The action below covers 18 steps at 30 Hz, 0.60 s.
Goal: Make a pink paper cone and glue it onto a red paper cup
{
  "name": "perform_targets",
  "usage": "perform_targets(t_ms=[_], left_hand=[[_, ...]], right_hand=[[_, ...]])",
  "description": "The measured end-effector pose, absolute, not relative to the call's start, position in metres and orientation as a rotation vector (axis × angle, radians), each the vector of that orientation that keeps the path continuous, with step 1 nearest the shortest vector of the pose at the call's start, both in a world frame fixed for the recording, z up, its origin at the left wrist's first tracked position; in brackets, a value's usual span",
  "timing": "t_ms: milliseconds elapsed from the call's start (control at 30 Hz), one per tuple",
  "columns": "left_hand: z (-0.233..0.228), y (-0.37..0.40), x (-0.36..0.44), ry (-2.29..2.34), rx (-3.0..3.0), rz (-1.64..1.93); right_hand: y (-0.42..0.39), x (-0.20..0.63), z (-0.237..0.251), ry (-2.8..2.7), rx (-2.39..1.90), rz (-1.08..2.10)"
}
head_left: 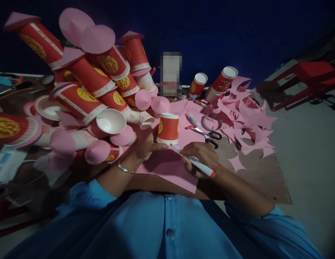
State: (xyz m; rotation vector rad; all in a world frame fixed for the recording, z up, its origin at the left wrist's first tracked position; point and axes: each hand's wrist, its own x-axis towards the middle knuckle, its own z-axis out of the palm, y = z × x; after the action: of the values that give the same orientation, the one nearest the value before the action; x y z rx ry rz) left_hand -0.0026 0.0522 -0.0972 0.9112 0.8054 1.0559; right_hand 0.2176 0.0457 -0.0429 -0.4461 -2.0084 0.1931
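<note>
My left hand (pixel 147 144) holds a red paper cup (pixel 168 128) upside down on a sheet of pink paper (pixel 170 167), thumb and fingers around its lower rim. In my right hand (pixel 202 156) is a white marker with an orange end (pixel 196 163); its tip rests on the pink sheet right at the cup's rim. A silver bracelet sits on my left wrist.
A big pile of red cups with pink paper tops (pixel 86 93) fills the left. Scissors (pixel 209 136), a tape roll (pixel 212 122) and another marker (pixel 193 120) lie beyond my right hand. Pink scraps (pixel 248 122) cover the right of the board; two upright cups (pixel 210 84) stand behind.
</note>
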Motion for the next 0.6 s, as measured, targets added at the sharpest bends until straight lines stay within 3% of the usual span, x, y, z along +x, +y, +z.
perform_targets(t_ms=[600], left_hand=[[-0.0963,0.0540,-0.0003,0.766,0.963,1.031]], right_hand=[[0.0455,0.2186,-0.0416,-2.057,-0.486,0.195]])
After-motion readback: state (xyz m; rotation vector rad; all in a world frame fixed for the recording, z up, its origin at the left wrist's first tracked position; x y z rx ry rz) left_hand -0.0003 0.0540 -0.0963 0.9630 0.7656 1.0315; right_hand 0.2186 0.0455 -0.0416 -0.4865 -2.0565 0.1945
